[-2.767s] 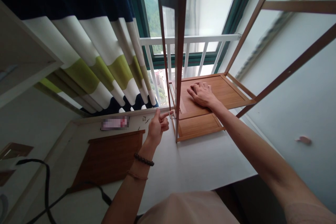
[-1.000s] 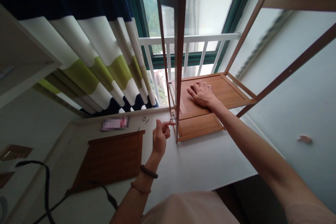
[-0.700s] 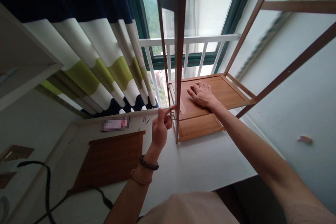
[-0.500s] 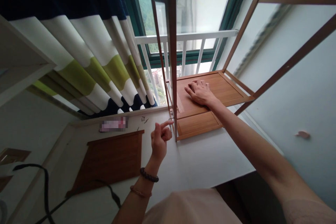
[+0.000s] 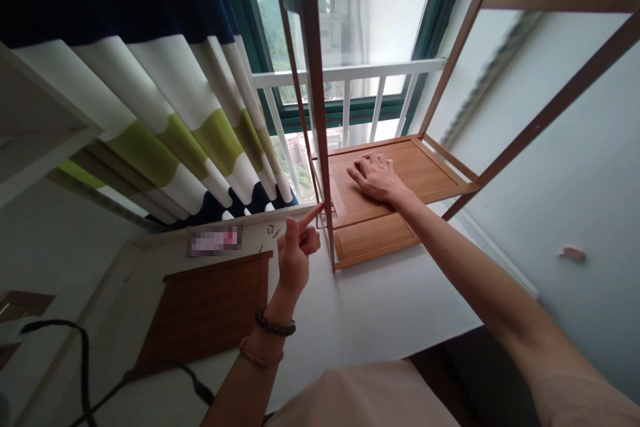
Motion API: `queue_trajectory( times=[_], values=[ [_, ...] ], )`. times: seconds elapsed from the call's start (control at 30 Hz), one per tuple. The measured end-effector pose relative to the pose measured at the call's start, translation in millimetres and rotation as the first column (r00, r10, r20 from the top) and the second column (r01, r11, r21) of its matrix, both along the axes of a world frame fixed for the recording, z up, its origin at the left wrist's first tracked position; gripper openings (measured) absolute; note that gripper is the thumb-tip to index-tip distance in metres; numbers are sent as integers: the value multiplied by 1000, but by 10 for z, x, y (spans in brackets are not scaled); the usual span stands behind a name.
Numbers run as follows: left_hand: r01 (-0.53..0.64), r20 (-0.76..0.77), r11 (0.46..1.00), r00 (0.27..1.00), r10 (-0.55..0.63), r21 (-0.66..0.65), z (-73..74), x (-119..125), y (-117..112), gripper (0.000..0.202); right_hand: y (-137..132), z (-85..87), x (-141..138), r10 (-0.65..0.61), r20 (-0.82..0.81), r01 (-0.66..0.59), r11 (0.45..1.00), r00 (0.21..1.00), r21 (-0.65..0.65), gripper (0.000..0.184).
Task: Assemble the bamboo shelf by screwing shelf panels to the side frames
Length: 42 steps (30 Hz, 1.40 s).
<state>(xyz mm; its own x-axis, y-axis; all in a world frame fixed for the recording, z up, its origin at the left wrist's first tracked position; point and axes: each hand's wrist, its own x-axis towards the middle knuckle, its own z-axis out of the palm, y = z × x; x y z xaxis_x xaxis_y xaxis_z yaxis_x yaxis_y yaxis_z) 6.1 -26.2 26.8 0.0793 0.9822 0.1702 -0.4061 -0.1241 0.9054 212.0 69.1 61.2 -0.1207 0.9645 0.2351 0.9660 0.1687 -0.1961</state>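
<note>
A thin brown metal rack frame (image 5: 320, 167) stands on a white tabletop (image 5: 385, 310) by the window. My right hand (image 5: 377, 177) lies flat and open on its upper wooden shelf board (image 5: 425, 170). A second shelf board (image 5: 375, 240) sits just below. My left hand (image 5: 295, 247) is at the front post, three fingers curled and the index finger stretched out. Its tip touches a small metal hex key (image 5: 320, 219) that sticks out of the post at shelf height.
A loose dark wooden panel (image 5: 210, 303) lies on the tabletop to the left. Beyond it are a few small screws (image 5: 271, 230) and a blurred flat item (image 5: 214, 240). A black cable (image 5: 80, 360) trails at lower left. A striped curtain (image 5: 165, 113) and a white window railing (image 5: 350, 73) stand behind.
My left hand has kept working at the hex key, pinching it, dropping below it, and now rising with the index finger pointing at it. My right hand stayed on the shelf. The view shifted slightly.
</note>
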Motion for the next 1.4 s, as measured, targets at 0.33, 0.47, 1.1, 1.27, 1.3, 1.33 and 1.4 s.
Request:
queue_trajectory(
  times=[0.33, 0.47, 1.1, 1.27, 1.3, 1.33, 1.4],
  values=[
    [-161, -128, 974, 982, 141, -157, -363, -8, -75, 58, 2, 0, 8, 3, -13, -3, 1000, 1000, -8, 56],
    [-106, -88, 987, 992, 96, -123, -78, 0, 112, 56, -9, 17, 4, 6, -10, -6, 1000, 1000, -22, 57],
    [-86, -48, 995, 995, 84, -44, -41, 11, 119, 57, -11, 18, -8, -9, 8, 9, 1000, 1000, -20, 57],
    [-28, 68, 998, 997, 32, -50, -226, 29, -244, 51, 7, -7, 11, -4, 3, 4, 1000, 1000, -8, 58],
    [-31, 72, 996, 997, 36, -80, -301, 27, -283, 52, 9, -12, 14, -3, 2, 3, 1000, 1000, -7, 57],
    [-44, 65, 993, 997, 51, -113, -366, 23, -292, 52, 10, -15, 17, -5, -1, 5, 1000, 1000, -5, 57],
    [-90, 10, 980, 996, 93, -178, -427, 11, -216, 54, 6, -13, 16, -8, -4, 8, 1000, 1000, -6, 56]
  ],
)
